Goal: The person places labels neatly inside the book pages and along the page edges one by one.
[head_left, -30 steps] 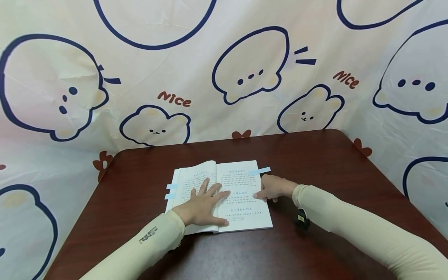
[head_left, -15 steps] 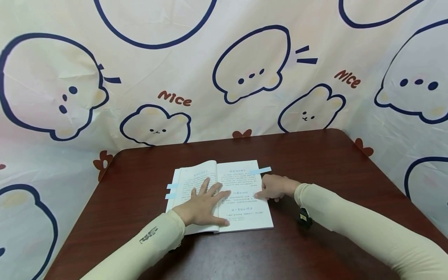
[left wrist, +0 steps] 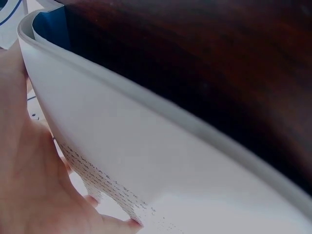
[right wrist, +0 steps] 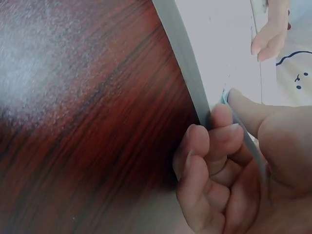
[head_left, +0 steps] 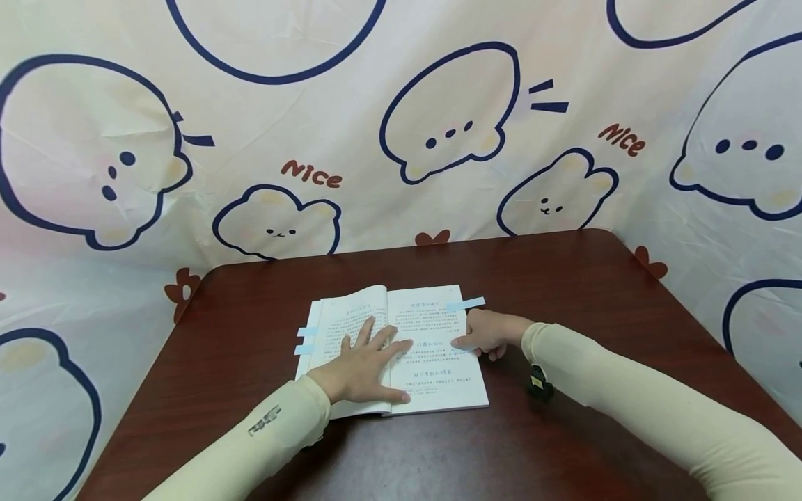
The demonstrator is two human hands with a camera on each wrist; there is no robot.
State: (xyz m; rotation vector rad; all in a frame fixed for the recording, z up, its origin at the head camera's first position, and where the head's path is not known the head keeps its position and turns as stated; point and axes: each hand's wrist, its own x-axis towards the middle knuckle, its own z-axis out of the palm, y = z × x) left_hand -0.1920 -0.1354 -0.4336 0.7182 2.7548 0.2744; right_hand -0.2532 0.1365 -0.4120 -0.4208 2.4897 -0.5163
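Note:
An open paperback book [head_left: 438, 393] with printed text lies on the table. My left hand [head_left: 357, 372] rests spread across its middle, fingers straight over the fold and both pages. In the left wrist view, the bound pages [left wrist: 122, 131] curve up beside that palm. At the right page's outer edge is my right hand [head_left: 491, 331]. Its thumb and curled index finger pinch a light blue sticky tab [right wrist: 247, 139], seen best in the right wrist view; much of the strip is hidden by the fingers. The other fingers curl below the page edge.
Another blue sticky tab [head_left: 466, 304] sticks out from the upper right page edge. Two more, an upper left tab [head_left: 307, 332] and a lower left tab [head_left: 304, 350], show on the opposite side. A dark brown table [head_left: 532, 271] stands against a cartoon-printed cloth [head_left: 351, 125].
My right thumb has shifted very slightly along the page edge, away from me. The left hand and the book stay in place.

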